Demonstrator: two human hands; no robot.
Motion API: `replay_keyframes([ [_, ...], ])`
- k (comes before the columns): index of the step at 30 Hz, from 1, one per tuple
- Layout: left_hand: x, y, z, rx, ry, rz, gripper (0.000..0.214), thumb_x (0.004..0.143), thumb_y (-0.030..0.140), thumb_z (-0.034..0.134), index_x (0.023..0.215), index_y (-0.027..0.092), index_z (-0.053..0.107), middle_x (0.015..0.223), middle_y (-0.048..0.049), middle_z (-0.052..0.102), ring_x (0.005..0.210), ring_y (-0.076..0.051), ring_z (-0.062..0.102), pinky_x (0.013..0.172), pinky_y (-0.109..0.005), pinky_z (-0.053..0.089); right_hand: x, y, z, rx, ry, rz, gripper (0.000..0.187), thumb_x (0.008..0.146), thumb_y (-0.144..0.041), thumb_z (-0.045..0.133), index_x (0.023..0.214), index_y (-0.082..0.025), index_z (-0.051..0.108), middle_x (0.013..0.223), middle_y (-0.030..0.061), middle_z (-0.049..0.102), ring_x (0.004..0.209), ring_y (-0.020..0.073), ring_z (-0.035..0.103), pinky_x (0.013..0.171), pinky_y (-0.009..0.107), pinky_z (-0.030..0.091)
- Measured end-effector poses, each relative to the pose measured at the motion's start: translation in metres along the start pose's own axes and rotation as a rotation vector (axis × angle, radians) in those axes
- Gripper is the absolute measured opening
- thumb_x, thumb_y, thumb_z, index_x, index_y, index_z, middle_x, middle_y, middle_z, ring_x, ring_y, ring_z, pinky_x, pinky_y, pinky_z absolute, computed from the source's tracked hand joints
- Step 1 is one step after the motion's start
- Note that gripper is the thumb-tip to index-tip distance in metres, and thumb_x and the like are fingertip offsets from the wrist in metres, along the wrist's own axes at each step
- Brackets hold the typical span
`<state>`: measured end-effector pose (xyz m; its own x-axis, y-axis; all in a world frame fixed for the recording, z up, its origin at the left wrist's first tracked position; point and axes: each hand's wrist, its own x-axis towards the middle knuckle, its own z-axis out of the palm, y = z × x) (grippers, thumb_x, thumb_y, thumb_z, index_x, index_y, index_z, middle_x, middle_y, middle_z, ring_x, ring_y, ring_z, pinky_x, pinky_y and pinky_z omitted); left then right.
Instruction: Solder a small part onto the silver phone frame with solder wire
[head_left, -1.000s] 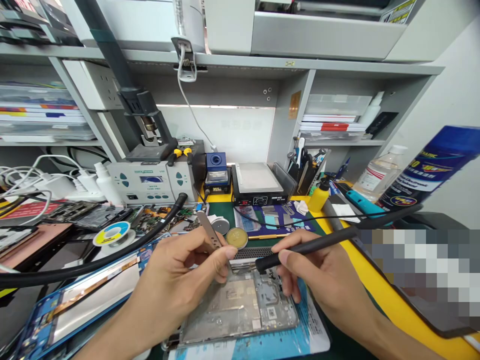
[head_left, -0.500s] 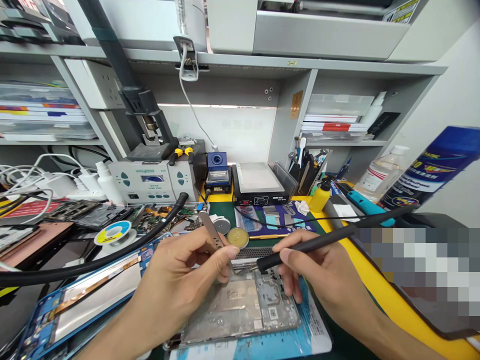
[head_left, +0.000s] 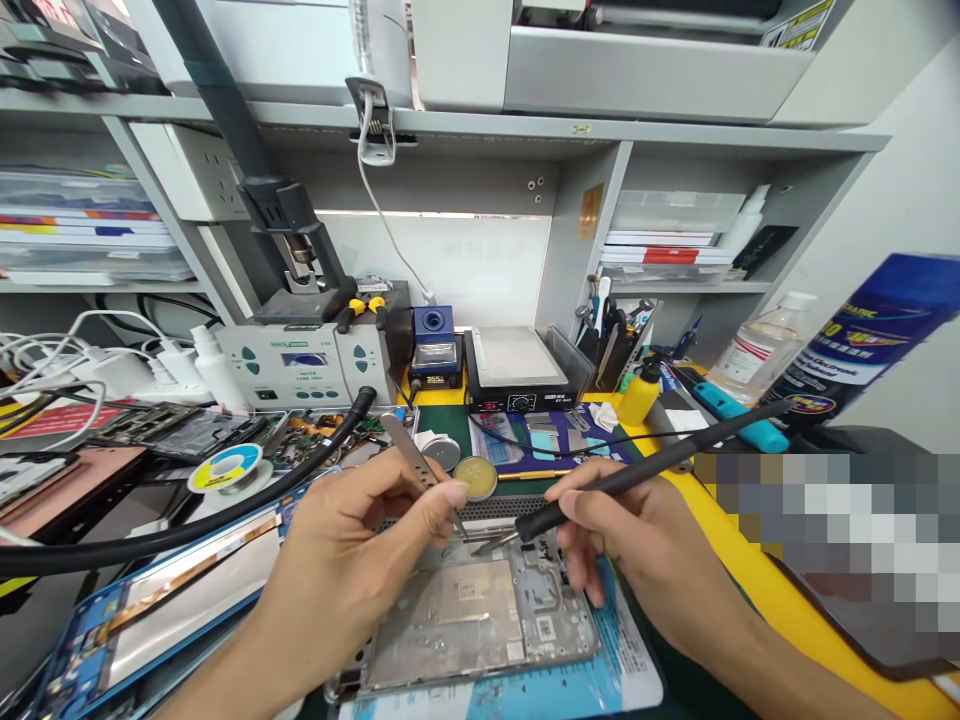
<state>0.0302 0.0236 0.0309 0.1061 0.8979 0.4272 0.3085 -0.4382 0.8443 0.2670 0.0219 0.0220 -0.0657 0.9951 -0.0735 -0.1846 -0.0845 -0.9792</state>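
An opened phone body [head_left: 480,625] with metal shields lies on a blue mat [head_left: 585,690] in front of me. My left hand [head_left: 352,560] is closed on metal tweezers [head_left: 420,465], whose tips point down at the phone's top edge. My right hand [head_left: 637,535] is closed like a pen grip on a black soldering iron [head_left: 660,462]. The iron's tip meets the tweezer tips over the upper edge of the phone. A round tin of flux or tip cleaner [head_left: 474,476] sits just behind them.
A soldering station [head_left: 300,360], a small blue controller [head_left: 433,348] and a hot plate [head_left: 517,368] line the back. A black hose [head_left: 225,510] crosses the left, above another opened phone [head_left: 157,590]. A solder spool [head_left: 225,468], yellow bottle [head_left: 639,392] and blue spray can [head_left: 870,335] stand around.
The tweezers and the iron's tip have shifted slightly, and the iron's handle is tilted a bit more upward. Both hands stay over the phone's top edge.
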Motion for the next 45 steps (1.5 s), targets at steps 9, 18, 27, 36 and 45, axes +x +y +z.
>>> replay_keyframes([
  [9,-0.004,0.004,0.002,0.014,-0.001,-0.122,0.022,0.095,0.036,0.077,0.076,0.025,0.08,0.065,0.0036,0.077,0.061,-0.014,0.07,0.056,-0.021,0.051,-0.003,-0.007,0.004,-0.022,0.031,0.026,0.027,0.081,-0.038,0.091,0.08,-0.016,0.075,0.058,-0.001,0.073,0.041,0.0121,0.066,0.035,0.015,0.048],
  [18,-0.004,0.002,0.0,0.069,-0.02,-0.056,0.024,0.096,0.036,0.075,0.076,0.024,0.079,0.07,0.0046,0.077,0.063,-0.012,0.066,0.058,-0.02,0.049,0.002,-0.005,-0.001,-0.038,-0.012,0.042,0.027,0.081,-0.04,0.09,0.079,-0.017,0.075,0.058,-0.0011,0.073,0.041,0.0131,0.067,0.033,0.016,0.049],
  [27,-0.005,0.004,0.001,0.069,0.004,-0.052,0.026,0.095,0.035,0.075,0.071,0.025,0.079,0.073,0.003,0.079,0.064,-0.014,0.066,0.057,-0.021,0.048,0.0,-0.007,0.003,-0.078,0.019,0.048,0.024,0.081,-0.037,0.086,0.078,-0.018,0.072,0.057,-0.0024,0.072,0.04,0.0127,0.066,0.033,0.016,0.048],
  [36,-0.003,0.001,-0.002,0.091,-0.058,-0.018,0.029,0.101,0.037,0.072,0.076,0.023,0.077,0.078,0.0006,0.081,0.065,-0.013,0.067,0.06,-0.019,0.055,-0.001,-0.012,0.007,-0.111,0.05,0.053,0.022,0.079,-0.036,0.084,0.078,-0.018,0.071,0.057,-0.0026,0.071,0.04,0.0119,0.063,0.033,0.017,0.047],
  [45,0.0,0.002,-0.007,0.155,-0.101,0.039,0.029,0.106,0.042,0.065,0.088,0.028,0.083,0.084,-0.0004,0.078,0.079,-0.019,0.07,0.072,-0.028,0.054,0.002,-0.008,0.003,-0.114,0.019,0.059,0.024,0.081,-0.038,0.085,0.08,-0.018,0.071,0.058,-0.0026,0.071,0.04,0.0133,0.065,0.033,0.018,0.048],
])
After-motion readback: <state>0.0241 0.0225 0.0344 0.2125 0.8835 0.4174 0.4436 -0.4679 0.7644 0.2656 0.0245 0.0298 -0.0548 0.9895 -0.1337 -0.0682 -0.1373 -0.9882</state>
